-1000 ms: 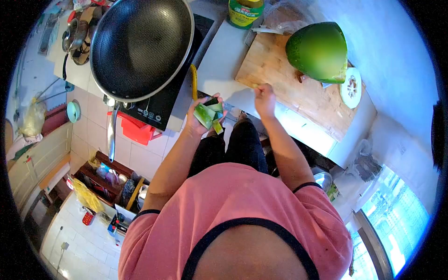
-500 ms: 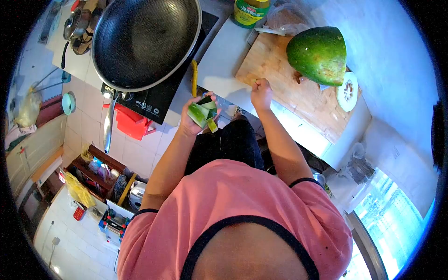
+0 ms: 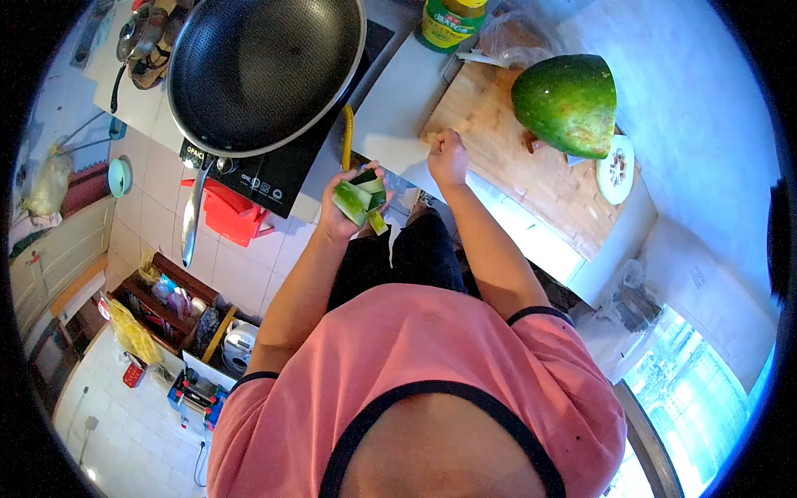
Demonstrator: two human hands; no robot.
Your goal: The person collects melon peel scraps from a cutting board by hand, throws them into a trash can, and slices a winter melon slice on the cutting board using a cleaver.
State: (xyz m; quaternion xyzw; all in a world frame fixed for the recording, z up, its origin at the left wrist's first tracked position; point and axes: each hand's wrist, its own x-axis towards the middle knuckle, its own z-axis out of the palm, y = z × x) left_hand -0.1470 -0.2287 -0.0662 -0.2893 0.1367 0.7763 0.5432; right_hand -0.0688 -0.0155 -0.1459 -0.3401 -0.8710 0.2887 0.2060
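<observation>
My left hand (image 3: 334, 221) is cupped round several pieces of green melon rind (image 3: 351, 202), some with pale flesh. One yellowish-green piece sticks out below my fingers. At the left edge of the wooden cutting board (image 3: 481, 104), my right hand (image 3: 448, 159) is closed, and a small pale bit may be between its fingertips; it is too small to name. On the right part of the board lies a large cut green melon (image 3: 564, 104), with a pale round melon slice (image 3: 616, 170) showing its seedy core beside it.
A black frying pan (image 3: 266, 70) stands on the induction cooker (image 3: 257, 178), its handle jutting towards me. Behind the board are a green-labelled jar (image 3: 448, 26) and a clear plastic bag (image 3: 519, 37). A red stool (image 3: 232, 214) is below the counter at left.
My right hand has moved a little left and up, to the board's left edge, still closed. My left hand keeps hold of the rind pieces in nearly the same place.
</observation>
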